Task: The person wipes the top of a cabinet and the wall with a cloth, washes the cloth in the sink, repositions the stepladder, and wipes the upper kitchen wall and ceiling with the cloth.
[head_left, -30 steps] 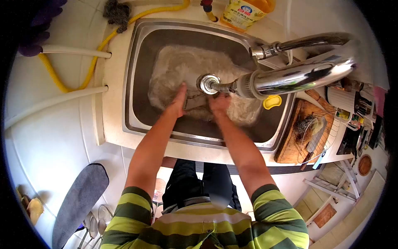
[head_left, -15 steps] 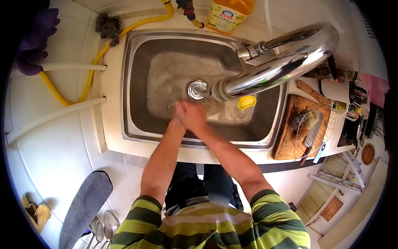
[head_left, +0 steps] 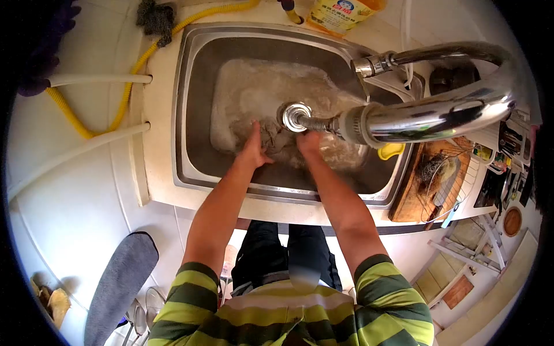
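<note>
A steel sink (head_left: 199, 115) holds cloudy brownish water. My left hand (head_left: 253, 149) is low in the basin, its thumb held away from the fingers. Right beside it, in the water, lies a crumpled grey-brown cloth (head_left: 277, 137); whether the hand touches it I cannot tell. My right hand (head_left: 310, 143) is on the cloth's other side, under the tap's spray head (head_left: 296, 117), which partly covers it. Its fingers are hidden. The chrome tap (head_left: 438, 115) arches in from the right over the basin.
A yellow plastic piece (head_left: 391, 151) sits by the sink's right wall. Further right, a wooden board (head_left: 407, 196) carries a wire rack and a knife. Behind the sink stands an orange detergent bottle (head_left: 340, 16). A yellow hose (head_left: 124, 109) and a steel scourer (head_left: 156, 20) are at the left.
My hands were together near the sink's front; now they are apart on either side of the cloth, which shows between them. The whole view has shifted a little.
</note>
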A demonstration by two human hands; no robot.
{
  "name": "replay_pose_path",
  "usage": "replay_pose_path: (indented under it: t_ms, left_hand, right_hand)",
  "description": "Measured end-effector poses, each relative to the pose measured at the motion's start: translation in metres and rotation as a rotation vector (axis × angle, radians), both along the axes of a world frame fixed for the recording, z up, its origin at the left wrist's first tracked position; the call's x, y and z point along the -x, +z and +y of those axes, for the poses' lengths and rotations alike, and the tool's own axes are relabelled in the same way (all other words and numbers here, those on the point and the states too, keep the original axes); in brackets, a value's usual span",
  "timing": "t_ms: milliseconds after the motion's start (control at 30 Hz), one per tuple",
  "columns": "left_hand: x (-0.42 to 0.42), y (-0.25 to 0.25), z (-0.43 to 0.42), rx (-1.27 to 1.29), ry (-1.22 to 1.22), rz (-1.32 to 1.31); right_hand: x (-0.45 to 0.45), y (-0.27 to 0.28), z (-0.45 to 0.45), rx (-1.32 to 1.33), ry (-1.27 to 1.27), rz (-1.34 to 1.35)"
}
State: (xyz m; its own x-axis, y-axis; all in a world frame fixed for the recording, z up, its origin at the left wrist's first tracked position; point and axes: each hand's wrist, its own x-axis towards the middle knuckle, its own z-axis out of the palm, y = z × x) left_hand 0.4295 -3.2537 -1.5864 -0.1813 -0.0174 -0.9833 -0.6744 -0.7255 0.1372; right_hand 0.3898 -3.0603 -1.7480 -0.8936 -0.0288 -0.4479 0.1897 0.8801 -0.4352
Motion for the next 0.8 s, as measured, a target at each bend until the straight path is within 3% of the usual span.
replay_pose_path:
  t_ms: [33,100,133,167,200,267,300,333,400,467,533,600,667,700,733,800]
  left_hand:
    - [0.002,-0.012,0.001,-0.105,0.045,-0.025]
    - [-0.005,-0.063,-0.008,-0.189,0.055,0.073]
    - [-0.01,-0.077,-0.013,-0.264,0.064,0.16]
    - [-0.006,-0.056,-0.02,-0.327,0.129,0.26]
    - [-0.012,-0.035,-0.022,-0.326,0.127,0.262]
    - [-0.029,-0.007,-0.031,-0.068,0.063,0.669]
    - [-0.049,-0.068,-0.041,-0.024,-0.012,1.05]
    - [-0.049,-0.081,-0.035,-0.028,-0.015,1.055]
    - [-0.045,-0.092,-0.014,-0.321,0.28,0.901]
    - [-0.032,-0.076,0.002,-0.457,0.425,0.817]
    - [-0.018,-0.006,0.018,-0.113,0.349,0.188]
    - [-0.019,0.01,0.011,-0.083,0.294,0.269]
    - [-0.026,0.004,-0.015,-0.094,0.213,0.301]
    - [-0.028,0.007,-0.024,0.093,0.151,0.165]
    - [-0.034,-0.006,-0.036,0.098,0.158,0.162]
    - [-0.048,-0.042,-0.057,0.106,-0.195,-0.032]
  right_hand:
    - [-0.001,0.011,-0.02,0.594,-0.244,-0.233]
    - [-0.014,0.085,-0.066,0.787,-0.214,-0.434]
    - [-0.011,0.151,-0.083,0.696,-0.113,-0.358]
    - [-0.021,0.142,-0.095,0.7,0.011,-0.141]
    - [-0.028,0.157,-0.099,0.701,0.01,-0.139]
    - [-0.034,0.212,-0.102,0.674,0.312,-0.032]
    - [-0.031,0.232,-0.106,0.673,0.307,-0.025]
    - [-0.028,0.249,-0.109,0.594,0.26,-0.174]
    - [-0.025,0.247,-0.111,0.514,0.215,-0.323]
    - [-0.013,0.202,-0.112,0.435,-0.005,-0.069]
    - [0.009,0.153,-0.094,0.309,0.134,0.535]
    - [0.019,0.102,-0.059,0.15,0.234,0.419]
    - [0.024,0.096,-0.033,-0.02,0.359,0.395]
    - [0.028,0.093,-0.025,-0.013,0.365,0.399]
    - [0.027,0.088,-0.016,-0.053,0.237,0.339]
    - [0.016,0.093,-0.016,-0.095,0.123,0.268]
